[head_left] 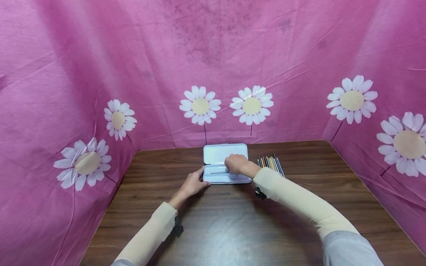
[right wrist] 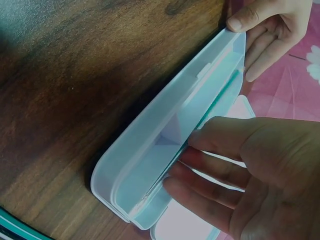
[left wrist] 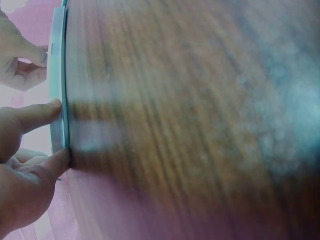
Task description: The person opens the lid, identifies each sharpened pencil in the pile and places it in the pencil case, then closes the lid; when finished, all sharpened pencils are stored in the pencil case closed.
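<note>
A pale blue-white pencil case lies on the table with its lid tipped back behind it. My left hand grips the case's left end, thumb at the front corner and fingers behind the end wall. My right hand reaches down into the tray. In the right wrist view, thumb and fingertips of that hand pinch a thin green strip running lengthwise inside; I cannot tell whether it is a pencil or a divider. A small cross wall splits the front part of the tray.
Several colored pencils lie side by side just right of the case, partly behind the right forearm. The brown wood table meets a pink curtain with printed daisies at its back and sides.
</note>
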Tool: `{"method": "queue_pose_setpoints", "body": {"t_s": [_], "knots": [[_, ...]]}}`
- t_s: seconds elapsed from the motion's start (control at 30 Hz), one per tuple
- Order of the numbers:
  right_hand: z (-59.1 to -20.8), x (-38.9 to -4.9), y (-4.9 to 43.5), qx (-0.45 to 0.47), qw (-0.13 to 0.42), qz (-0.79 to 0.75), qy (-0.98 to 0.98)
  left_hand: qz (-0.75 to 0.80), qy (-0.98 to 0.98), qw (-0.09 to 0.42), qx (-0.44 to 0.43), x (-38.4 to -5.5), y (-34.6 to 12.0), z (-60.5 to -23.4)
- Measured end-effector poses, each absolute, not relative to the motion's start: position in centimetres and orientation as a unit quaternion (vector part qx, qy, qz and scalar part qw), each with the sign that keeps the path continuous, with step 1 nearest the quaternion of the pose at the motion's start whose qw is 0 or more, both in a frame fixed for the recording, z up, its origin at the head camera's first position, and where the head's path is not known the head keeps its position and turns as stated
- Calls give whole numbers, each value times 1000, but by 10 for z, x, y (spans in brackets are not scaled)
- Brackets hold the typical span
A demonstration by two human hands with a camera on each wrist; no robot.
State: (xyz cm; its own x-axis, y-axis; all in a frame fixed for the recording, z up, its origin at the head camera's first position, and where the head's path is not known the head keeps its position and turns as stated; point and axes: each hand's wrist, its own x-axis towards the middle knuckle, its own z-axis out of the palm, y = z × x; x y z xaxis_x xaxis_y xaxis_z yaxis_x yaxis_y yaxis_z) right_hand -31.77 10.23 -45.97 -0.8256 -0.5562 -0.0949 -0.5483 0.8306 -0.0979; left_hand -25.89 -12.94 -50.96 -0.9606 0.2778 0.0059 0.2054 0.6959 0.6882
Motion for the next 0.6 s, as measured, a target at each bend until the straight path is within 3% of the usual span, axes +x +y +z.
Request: {"method": "queue_pose_setpoints", "body": {"t_s": [0.33,0.6], "knots": [[-455,-321,105,-291,131,-32,947,371,918,49,132,-258,-129,-511],[-453,-321,110,-291,137,-43,946,366,920,47,132,-258,-129,-510]]}}
